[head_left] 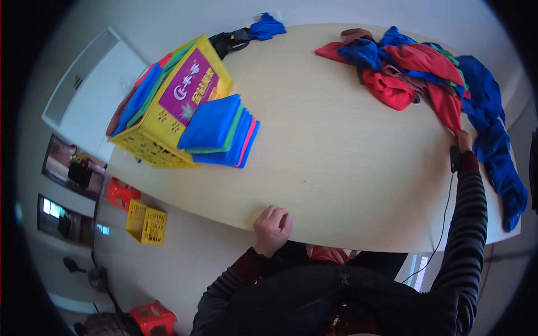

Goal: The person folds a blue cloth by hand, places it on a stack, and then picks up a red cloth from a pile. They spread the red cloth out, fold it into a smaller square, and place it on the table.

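My right hand (464, 141) reaches to the right side of the table and pinches the lower end of a red cloth (444, 107). This cloth hangs out of a tangled heap of red, blue, green and brown cloths (392, 67). A long blue cloth (486, 112) trails down the table's right edge, just beyond that hand. My left hand (273, 226) rests at the near table edge, curled into a loose fist with nothing seen in it. A stack of folded blue, green and red cloths (212, 124) lies left of centre, against a yellow crate.
The yellow crate (221, 73) holds more folded cloths upright on the pale table (314, 145). At the back lie a black bag (227, 43) and a blue cloth (267, 27). A thin cable (445, 215) runs from my right wrist. Another yellow crate (152, 225) and red stools (154, 318) stand below.
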### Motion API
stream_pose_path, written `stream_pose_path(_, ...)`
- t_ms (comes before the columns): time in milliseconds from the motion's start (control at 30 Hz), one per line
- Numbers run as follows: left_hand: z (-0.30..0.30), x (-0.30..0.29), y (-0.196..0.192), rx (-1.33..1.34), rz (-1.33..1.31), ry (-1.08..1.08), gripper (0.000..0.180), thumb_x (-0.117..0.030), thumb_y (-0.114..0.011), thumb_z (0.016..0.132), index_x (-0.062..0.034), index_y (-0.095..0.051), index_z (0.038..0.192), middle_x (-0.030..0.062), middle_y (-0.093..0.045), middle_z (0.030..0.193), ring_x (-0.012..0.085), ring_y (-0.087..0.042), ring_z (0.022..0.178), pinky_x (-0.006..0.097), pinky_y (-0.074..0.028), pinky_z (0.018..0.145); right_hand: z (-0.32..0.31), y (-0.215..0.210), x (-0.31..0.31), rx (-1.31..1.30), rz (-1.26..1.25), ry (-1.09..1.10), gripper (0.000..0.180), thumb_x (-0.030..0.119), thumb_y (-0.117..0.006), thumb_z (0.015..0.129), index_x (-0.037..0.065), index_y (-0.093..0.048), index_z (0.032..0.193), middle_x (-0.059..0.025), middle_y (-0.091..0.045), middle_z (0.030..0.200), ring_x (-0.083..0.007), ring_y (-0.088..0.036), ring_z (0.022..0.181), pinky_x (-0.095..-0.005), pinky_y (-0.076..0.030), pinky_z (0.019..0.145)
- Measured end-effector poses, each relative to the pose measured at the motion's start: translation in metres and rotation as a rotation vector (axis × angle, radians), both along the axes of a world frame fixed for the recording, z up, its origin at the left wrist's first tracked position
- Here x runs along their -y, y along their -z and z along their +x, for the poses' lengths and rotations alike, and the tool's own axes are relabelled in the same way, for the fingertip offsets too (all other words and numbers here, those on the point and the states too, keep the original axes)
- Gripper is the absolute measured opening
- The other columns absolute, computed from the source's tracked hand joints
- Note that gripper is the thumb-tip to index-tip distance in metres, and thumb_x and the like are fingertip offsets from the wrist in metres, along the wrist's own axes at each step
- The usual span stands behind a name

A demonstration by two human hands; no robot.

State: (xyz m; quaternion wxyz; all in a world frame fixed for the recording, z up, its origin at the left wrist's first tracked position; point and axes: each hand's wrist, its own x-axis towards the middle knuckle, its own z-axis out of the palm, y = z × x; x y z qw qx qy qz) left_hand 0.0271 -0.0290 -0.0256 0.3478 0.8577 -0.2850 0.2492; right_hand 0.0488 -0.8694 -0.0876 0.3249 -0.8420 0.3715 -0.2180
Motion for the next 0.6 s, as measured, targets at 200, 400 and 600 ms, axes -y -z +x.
stream_pose_path(200,-0.016,-0.014,-0.011,0.030,0.024,-0.083,0.010,-0.004,-0.071,0.079,-0.0079,-0.061,0.079,0.0070,-0.059,0.075,0.0275,-0.062,0.068,0.040,-0.049,0.057,0.021,0.027,-0.108,0.186,0.229,-0.338,0.027,0.031,-0.059,0.099,0.005,-0.067,0.098,0.0040,-0.059,0.076,-0.0099,-0.053,0.061,-0.0285,-0.041,0.056)
stream_pose_path(400,-0.026,-0.015,-0.004,-0.009,-0.030,-0.049,0.010,-0.008,-0.068,0.082,-0.0083,-0.059,0.079,0.0076,-0.058,0.076,0.0286,-0.061,0.070,0.041,-0.050,0.060,-0.034,-0.021,-0.198,0.073,0.457,-0.389,0.022,0.032,-0.057,0.100,0.012,-0.064,0.105,0.0046,-0.059,0.077,-0.0058,-0.053,0.063,-0.0217,-0.040,0.058)
stream_pose_path(600,-0.017,-0.011,-0.010,0.037,-0.036,0.004,0.008,-0.006,-0.067,0.082,-0.0087,-0.060,0.078,0.0089,-0.059,0.077,0.0318,-0.062,0.073,0.043,-0.050,0.062,-0.080,-0.163,-0.320,0.279,0.177,-0.623,0.013,0.018,-0.058,0.101,0.007,-0.063,0.100,0.0013,-0.064,0.091,-0.0076,-0.060,0.084,-0.0237,-0.048,0.079)
